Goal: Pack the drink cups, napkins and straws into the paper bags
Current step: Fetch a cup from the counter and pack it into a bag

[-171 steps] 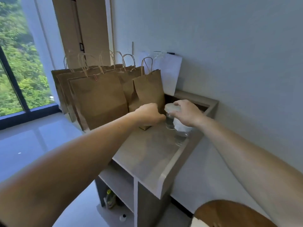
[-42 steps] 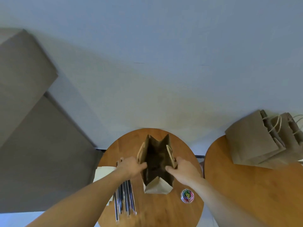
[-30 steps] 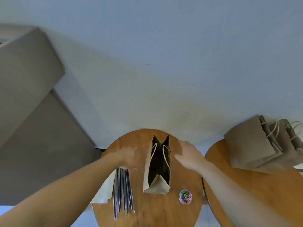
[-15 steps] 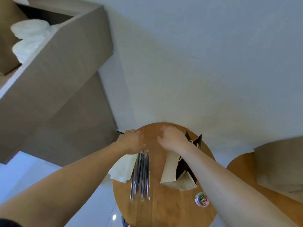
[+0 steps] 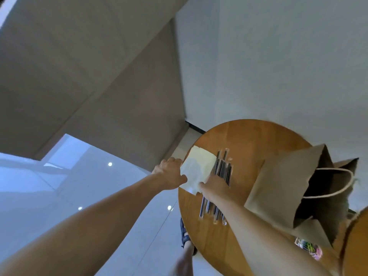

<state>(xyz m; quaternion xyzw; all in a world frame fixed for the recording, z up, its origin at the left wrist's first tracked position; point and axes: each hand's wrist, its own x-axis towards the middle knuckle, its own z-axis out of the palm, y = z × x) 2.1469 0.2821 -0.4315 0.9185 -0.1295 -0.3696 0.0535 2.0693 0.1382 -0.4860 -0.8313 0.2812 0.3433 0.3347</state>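
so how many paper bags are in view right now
1: an open paper bag on the round table, just right of the straws and napkins. Others may be out of frame.

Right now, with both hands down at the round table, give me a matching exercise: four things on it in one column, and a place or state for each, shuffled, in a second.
Things:
1. napkins
2. straws
3. paper bag
4. clip tub

Places or states:
A. open-mouthed, a handle looped across the opening
B. at the table's left edge, gripped by the left hand
C. at the near rim, beside the bag's base
D. laid in a row, partly under the right hand

Pairs: 1-B; 2-D; 3-A; 4-C
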